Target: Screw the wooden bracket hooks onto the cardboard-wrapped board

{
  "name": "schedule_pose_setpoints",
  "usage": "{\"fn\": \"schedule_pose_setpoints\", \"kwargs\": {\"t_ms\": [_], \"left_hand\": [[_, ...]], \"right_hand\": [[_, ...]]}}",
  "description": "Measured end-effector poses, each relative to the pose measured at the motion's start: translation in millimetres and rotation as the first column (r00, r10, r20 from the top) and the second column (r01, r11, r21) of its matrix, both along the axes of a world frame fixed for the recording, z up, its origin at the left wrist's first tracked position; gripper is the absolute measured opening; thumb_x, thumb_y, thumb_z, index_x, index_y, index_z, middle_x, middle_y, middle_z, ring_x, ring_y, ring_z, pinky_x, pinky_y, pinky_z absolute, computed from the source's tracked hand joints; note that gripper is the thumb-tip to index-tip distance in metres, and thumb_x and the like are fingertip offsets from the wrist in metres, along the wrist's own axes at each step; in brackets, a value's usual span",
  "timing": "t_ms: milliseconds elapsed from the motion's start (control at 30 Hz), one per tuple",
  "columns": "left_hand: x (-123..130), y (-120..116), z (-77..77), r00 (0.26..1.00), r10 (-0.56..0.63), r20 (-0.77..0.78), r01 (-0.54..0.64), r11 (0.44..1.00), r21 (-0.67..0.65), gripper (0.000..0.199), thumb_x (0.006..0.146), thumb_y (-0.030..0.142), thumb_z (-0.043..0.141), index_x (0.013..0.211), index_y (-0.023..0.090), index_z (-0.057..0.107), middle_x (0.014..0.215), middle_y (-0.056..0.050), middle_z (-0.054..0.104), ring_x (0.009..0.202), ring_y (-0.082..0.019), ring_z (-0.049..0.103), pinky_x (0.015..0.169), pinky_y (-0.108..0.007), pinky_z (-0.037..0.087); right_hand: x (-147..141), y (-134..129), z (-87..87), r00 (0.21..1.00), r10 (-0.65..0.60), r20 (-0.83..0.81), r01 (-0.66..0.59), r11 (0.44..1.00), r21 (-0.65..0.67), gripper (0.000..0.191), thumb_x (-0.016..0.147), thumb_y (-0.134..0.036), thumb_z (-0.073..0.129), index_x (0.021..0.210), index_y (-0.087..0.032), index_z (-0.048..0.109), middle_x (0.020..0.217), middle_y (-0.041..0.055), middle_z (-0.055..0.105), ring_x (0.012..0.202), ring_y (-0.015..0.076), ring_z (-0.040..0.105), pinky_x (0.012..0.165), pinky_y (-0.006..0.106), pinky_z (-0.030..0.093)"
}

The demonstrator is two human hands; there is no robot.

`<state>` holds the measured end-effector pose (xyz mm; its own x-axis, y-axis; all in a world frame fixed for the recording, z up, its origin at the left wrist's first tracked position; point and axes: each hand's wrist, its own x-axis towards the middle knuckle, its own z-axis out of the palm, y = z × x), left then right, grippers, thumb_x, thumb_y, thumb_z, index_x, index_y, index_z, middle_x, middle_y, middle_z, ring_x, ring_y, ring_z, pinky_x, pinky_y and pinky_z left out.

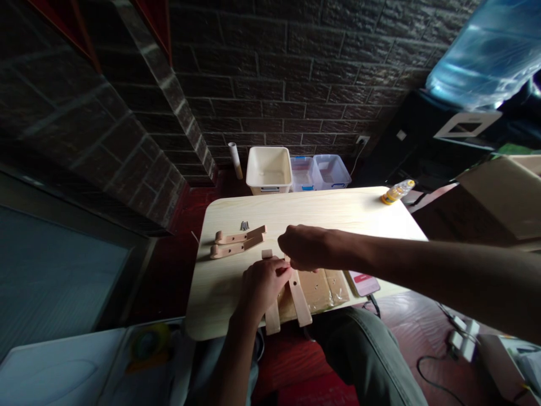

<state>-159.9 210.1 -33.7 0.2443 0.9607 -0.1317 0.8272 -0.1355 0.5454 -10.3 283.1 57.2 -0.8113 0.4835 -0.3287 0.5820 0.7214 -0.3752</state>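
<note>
Two long wooden pieces lie near the table's front edge, a left one (273,317) and a right one (299,299) with a dark hole; both stick out past the edge. My left hand (264,282) rests over them, thumb and fingertips pinched at the right piece's upper part. My right hand (302,247) is a closed fist just above and right of those fingertips; what it holds is hidden. Two more shaped wooden pieces (240,237) (236,248) lie at the left, with several screws (244,225) behind them.
Brown cardboard (319,288) lies under the work, beside a phone (364,283) with a cable. A bottle (397,192) stands at the table's (329,208) back right corner. Behind the table are a cream bin (269,166) and clear boxes (331,169).
</note>
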Motion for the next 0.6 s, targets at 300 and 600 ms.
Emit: {"fn": "schedule_pose_setpoints", "kwargs": {"t_ms": [300,600], "left_hand": [[1.4,-0.2,-1.0,1.0,0.008,-0.012,-0.008,1.0,0.015,0.016,0.091,0.036,0.061,0.088,0.031,0.076,0.082,0.002,0.074,0.072,-0.014,0.064,0.061,-0.024,0.029],[2.0,-0.4,3.1,0.999,0.024,-0.033,-0.025,0.999,-0.026,0.016,0.09,0.037,0.063,0.087,0.03,0.077,0.081,0.0,0.074,0.075,-0.016,0.066,0.062,-0.024,0.031]], "right_hand": [[-1.7,-1.1,10.2,0.975,-0.079,0.21,0.087,0.996,-0.03,0.009,0.067,-0.002,0.068,0.059,-0.006,0.071,0.044,0.0024,0.061,0.043,0.0117,0.052,0.044,0.023,0.042],[-7.7,-9.3,16.9,0.975,-0.013,0.224,-0.028,0.984,0.177,0.013,0.07,-0.001,0.063,0.065,-0.009,0.072,0.05,0.004,0.064,0.046,0.0144,0.055,0.047,0.026,0.04]]}}
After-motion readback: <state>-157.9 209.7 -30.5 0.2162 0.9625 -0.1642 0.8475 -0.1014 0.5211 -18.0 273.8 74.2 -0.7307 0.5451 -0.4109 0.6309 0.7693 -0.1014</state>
